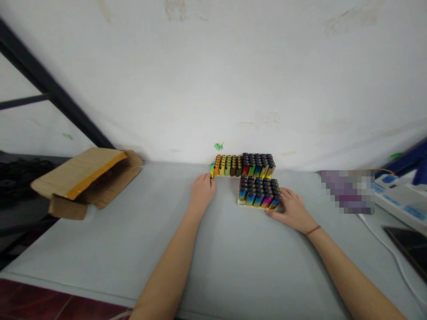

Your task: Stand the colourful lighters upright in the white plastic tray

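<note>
Two packs of colourful lighters stand on a grey table (233, 258) close to the white wall. The far pack of lighters (243, 165) runs along the wall. The near pack of lighters (259, 192) sits just in front of it. My left hand (202, 190) is closed, its fingertips pinching a green-yellow lighter (212, 170) at the far pack's left end. My right hand (292, 208) rests against the right front corner of the near pack, fingers curled along its side.
An open cardboard box (85, 180) lies on its side at the table's left edge. At the right are a blurred purple object (348, 190), white and blue boxes (400, 200), a white cable (390, 251) and a dark flat device (408, 246).
</note>
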Demonstrator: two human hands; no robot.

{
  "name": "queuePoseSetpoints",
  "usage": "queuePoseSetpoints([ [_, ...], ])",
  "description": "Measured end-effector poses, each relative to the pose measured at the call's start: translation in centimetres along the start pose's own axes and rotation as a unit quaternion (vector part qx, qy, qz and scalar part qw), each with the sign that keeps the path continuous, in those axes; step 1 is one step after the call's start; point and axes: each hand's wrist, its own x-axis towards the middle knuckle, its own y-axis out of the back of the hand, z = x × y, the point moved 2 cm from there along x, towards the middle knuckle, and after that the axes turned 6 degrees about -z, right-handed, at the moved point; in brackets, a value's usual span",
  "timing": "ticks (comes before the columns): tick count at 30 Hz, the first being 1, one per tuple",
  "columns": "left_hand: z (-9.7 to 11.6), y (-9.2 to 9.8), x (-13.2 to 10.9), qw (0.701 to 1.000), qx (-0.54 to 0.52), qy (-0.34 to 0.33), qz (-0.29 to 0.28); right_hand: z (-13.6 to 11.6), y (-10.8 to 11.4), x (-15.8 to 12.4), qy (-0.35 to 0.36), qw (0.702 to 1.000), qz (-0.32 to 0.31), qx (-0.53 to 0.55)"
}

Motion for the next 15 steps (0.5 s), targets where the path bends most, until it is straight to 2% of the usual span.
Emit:
queuePoseSetpoints([
  [4,0.2,1.2,-0.5,0.998,0.021,0.059,0.029,0.2,-0.1,-0.1,0.0,1.0,0.004,-0.001],
  [6,0.1,1.4,-0.4,0.997,0.034,0.064,0.034,0.3,-0.2,-0.1,-0.002,1.0,0.005,-0.001],
  [10,-0.5,0.7,0.2,0.999,0.034,0.02,-0.015,0.2,-0.1,-0.1,-0.005,1.0,0.005,0.003],
  [15,-1.2,0.3,0.0,0.997,0.046,0.06,-0.02,0.1,0.0,-0.1,-0.014,1.0,-0.006,0.0],
])
